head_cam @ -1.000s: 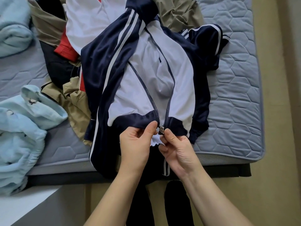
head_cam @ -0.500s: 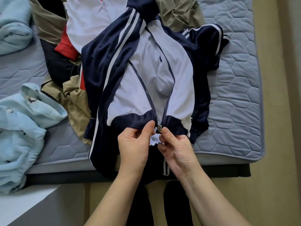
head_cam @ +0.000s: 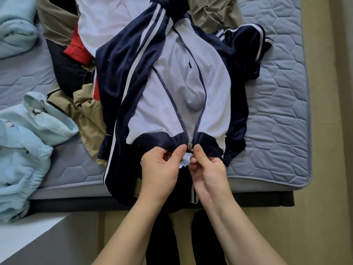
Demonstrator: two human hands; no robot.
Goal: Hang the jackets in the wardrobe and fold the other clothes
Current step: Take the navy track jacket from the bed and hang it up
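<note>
Navy-and-white jacket (head_cam: 172,88) lies centre frame on the bed (head_cam: 277,111), long axis running top to bottom, collar toward the top, hem at the bed's near edge. Left hand (head_cam: 160,169) pinches the hem beside the zip slider (head_cam: 189,145); right hand (head_cam: 208,173) pinches the hem on the slider's other side.

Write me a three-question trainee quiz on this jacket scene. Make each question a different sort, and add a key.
1. True or false: the navy and white jacket is zipped up to its collar.
2. Where is the zip slider? A, at the bottom hem, between the left hand and the right hand; B, halfway up the front; C, at the collar.
3. Fill in: seen from the head camera, the light blue garment lies on the mattress to the jacket's ____.
Key: 1 false; 2 A; 3 left.
</note>
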